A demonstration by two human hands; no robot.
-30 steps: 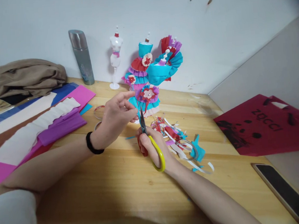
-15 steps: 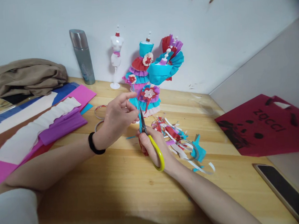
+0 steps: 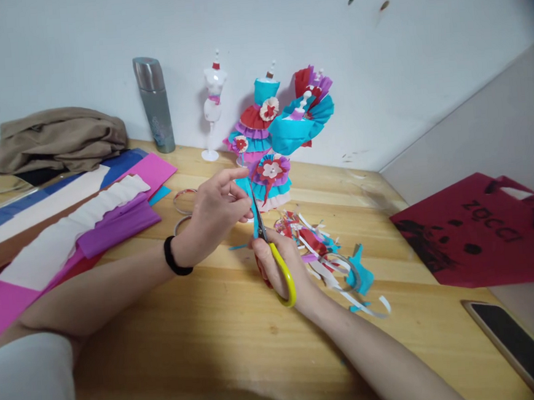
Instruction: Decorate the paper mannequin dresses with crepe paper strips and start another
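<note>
My right hand [image 3: 278, 261] grips scissors [image 3: 282, 276] with a yellow handle, their dark blades pointing up and away from me. Something red shows under that hand, mostly hidden. Against the blades lies a narrow blue paper strip [image 3: 255, 225]. My left hand [image 3: 221, 200], a black band on its wrist, is closed with its fingertips at the strip's upper part. Just behind the hands stands a small dress form in a blue-and-pink ruffled paper dress with a flower [image 3: 271, 170]. To the right of the scissors lies a pile of paper scraps [image 3: 314, 239].
Coloured paper sheets [image 3: 111, 221] and a brown cloth [image 3: 59, 139] lie left. A bottle [image 3: 156, 110], a bare dress form [image 3: 214, 99] and a dressed form [image 3: 257, 117] stand along the wall. Tape rolls [image 3: 185, 200] are beside my left hand. Right are a red bag [image 3: 477, 233] and a phone [image 3: 509, 335].
The whole view has shifted a little, so everything appears slightly further right and lower. Both hands keep nearly the same pose at the blue strip, and the scissors are still in my right hand.
</note>
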